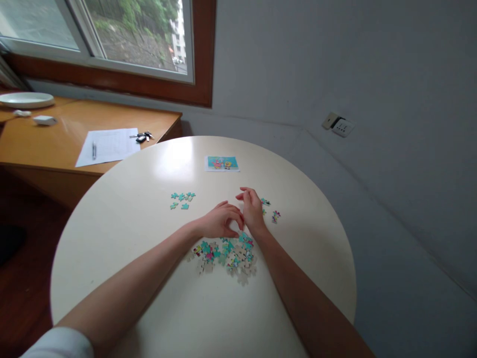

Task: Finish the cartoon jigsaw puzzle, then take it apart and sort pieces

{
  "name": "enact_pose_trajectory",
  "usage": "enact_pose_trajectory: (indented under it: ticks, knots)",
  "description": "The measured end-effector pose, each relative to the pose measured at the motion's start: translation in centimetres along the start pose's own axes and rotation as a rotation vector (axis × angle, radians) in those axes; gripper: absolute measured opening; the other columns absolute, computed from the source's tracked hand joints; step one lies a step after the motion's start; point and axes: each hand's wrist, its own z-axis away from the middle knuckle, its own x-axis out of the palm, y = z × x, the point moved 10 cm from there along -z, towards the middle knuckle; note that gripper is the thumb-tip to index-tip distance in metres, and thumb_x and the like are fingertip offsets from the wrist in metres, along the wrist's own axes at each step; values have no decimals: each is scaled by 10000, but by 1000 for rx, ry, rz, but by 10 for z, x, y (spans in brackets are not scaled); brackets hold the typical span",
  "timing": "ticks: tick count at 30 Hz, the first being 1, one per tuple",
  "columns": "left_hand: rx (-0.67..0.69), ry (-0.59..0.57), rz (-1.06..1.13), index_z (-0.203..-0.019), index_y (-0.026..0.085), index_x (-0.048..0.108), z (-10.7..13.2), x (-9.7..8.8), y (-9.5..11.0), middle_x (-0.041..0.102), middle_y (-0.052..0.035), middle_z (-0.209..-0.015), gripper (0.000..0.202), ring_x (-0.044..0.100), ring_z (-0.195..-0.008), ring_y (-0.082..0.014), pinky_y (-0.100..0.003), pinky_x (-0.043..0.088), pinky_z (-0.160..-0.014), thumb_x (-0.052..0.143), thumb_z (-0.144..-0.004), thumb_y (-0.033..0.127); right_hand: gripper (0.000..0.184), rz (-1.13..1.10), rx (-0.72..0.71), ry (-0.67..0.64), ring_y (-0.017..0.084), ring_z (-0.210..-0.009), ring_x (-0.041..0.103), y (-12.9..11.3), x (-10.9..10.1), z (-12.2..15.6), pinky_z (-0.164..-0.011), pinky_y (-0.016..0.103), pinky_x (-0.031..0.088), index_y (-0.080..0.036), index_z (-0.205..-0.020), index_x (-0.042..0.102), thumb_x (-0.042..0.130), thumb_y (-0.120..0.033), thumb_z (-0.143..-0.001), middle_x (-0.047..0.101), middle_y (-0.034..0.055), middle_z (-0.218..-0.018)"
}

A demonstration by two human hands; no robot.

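My left hand (220, 220) hovers at the back edge of a heap of jigsaw puzzle pieces (227, 251). Its thumb and fingers curve apart with a gap between them, and no piece shows there. Just to its right, almost touching it, is my right hand (252, 211), its fingers loosely bent and pointing left, with nothing visible in them. The heap mixes turquoise, pink and yellow faces with pale backs. Beyond my left hand lies a small group of turquoise pieces (181, 197). Some colourful pieces (276, 216) lie right of my right hand, which partly hides that group.
A small cartoon picture card (222, 163) lies toward the far side of the round white table (122, 238). On the wooden desk (82, 114) at left are a paper sheet (108, 144), keys (142, 136), a pen and a white plate (26, 99). A wall stands behind and right.
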Motion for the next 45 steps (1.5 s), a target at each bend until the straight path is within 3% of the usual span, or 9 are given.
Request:
enact_pose_trajectory:
  ticks: [12,18,20,23,26,29,31,37,45]
  knots:
    - [-52,14,106,-705,201,652,1,2,-10,664,7,-939,52,572,-985,-171,-486,79,-1087,669,-673,165,276,20,-3,-23,159,-758,567,0,2,1,-765,303,426,-184,-908,570,362,-352,-838,587,18,-746]
    - [-79,82,243,-679,184,631,1,-3,-14,671,23,-807,34,607,-784,-129,-505,90,-1095,654,-692,207,275,16,4,-30,160,-756,569,2,3,1,-759,301,426,-190,-904,576,373,-361,-833,590,16,-746]
    - [-101,149,338,-677,176,625,1,-5,-20,664,19,-756,75,594,-701,-113,-473,235,-1057,651,-694,245,280,14,7,-33,156,-742,568,2,3,0,-739,294,428,-191,-896,579,372,-368,-830,591,14,-737]
    - [-166,309,507,-684,157,619,2,-12,-36,651,-12,-718,84,582,-680,-120,-339,453,-803,630,-689,240,299,21,8,-45,154,-694,560,2,5,0,-695,286,428,-186,-849,589,367,-385,-820,584,10,-690]
    - [-238,527,598,-666,143,597,8,-24,-54,624,-10,-656,56,553,-620,-105,-248,436,-615,623,-660,193,309,24,8,-81,156,-664,558,-1,8,0,-657,282,426,-183,-765,596,380,-400,-806,593,16,-669]
    - [-291,724,620,-653,141,595,19,-38,-65,610,-3,-627,56,533,-586,-92,-233,419,-589,626,-651,187,290,38,3,-121,157,-650,558,-4,11,2,-644,278,420,-185,-704,599,417,-396,-785,602,13,-644]
    - [-310,793,618,-651,144,602,24,-45,-67,609,-2,-622,59,530,-586,-92,-234,421,-594,638,-647,190,268,55,-2,-145,152,-625,547,-5,13,2,-630,273,410,-189,-671,591,445,-391,-770,592,2,-612]
    - [-301,827,637,-642,149,605,26,-47,-69,591,6,-591,70,513,-566,-89,-229,411,-568,660,-636,192,278,72,-25,-218,133,-563,520,-2,20,4,-607,265,415,-189,-593,561,479,-389,-769,584,-4,-570]
    - [-287,789,659,-667,147,622,24,-42,-72,630,-20,-641,102,561,-612,-111,-243,439,-595,655,-639,240,187,-82,-46,-208,175,-676,628,-3,20,3,-717,320,491,-179,-710,649,569,-346,-731,674,38,-684]
